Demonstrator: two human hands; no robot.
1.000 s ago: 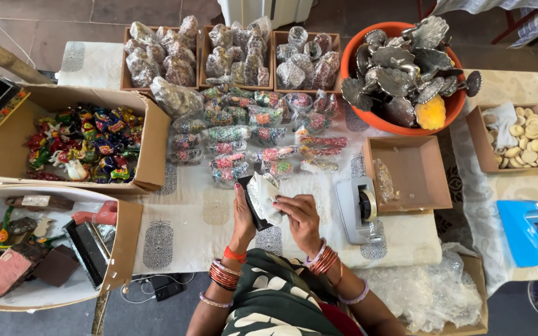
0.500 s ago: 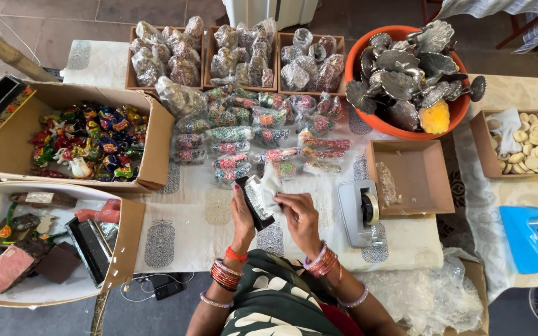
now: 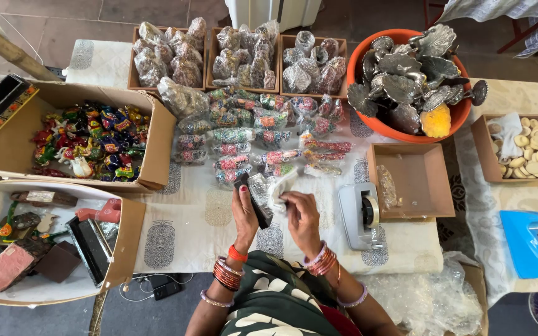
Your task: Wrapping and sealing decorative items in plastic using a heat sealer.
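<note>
My left hand (image 3: 245, 213) grips a small dark rectangular item (image 3: 258, 199) with a silvery face, held upright over the patterned white cloth (image 3: 182, 218). My right hand (image 3: 301, 218) pinches a crumpled piece of clear plastic wrap (image 3: 279, 188) right beside that item, touching it. Both wrists carry red and pink bangles. Just beyond the hands lie rows of small wrapped colourful packets (image 3: 244, 134).
A grey tape dispenser (image 3: 360, 214) sits right of my hands, next to an open brown box (image 3: 411, 180). An orange tub (image 3: 463, 113) of metal leaf shapes, cardboard boxes of painted figurines (image 3: 88, 140), a blue device (image 3: 530, 242) and clear bags (image 3: 431, 298) surround the work area.
The hands and the held item have shifted slightly lower and to the left. The right hand has moved onto the plastic wrap at the item's side.
</note>
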